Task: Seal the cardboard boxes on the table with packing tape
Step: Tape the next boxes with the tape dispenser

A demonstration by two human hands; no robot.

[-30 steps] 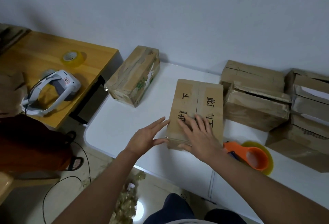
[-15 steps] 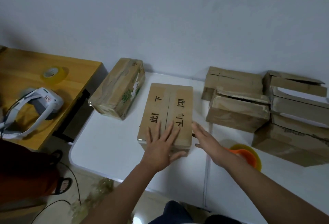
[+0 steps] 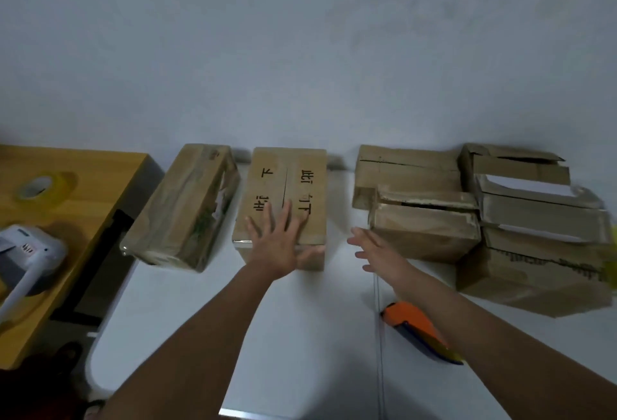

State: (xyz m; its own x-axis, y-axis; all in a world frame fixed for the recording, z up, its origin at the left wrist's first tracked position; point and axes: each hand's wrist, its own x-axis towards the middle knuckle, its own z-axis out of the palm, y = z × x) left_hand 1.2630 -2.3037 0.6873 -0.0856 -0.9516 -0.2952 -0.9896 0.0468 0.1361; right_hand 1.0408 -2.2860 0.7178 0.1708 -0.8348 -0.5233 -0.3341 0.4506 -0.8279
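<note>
A closed cardboard box with black characters (image 3: 287, 186) stands at the back of the white table (image 3: 300, 336), against the wall. My left hand (image 3: 278, 239) lies flat on its near end, fingers spread. Beside it to the left stands a taped box with a green print (image 3: 187, 206). My right hand (image 3: 374, 249) hovers open over the table, between the lettered box and a pile of open boxes (image 3: 424, 229), holding nothing. The orange tape dispenser (image 3: 417, 326) lies on the table under my right forearm, partly hidden.
More open boxes (image 3: 534, 219) are stacked at the right against the wall. A wooden desk (image 3: 83, 192) at the left carries a roll of clear tape (image 3: 40, 187) and a white headset (image 3: 26, 256). A gap separates desk and table.
The lettered box has slid away from me to the wall, beside the green-print box. My left hand went onto its top and my right hand came off to the right.
</note>
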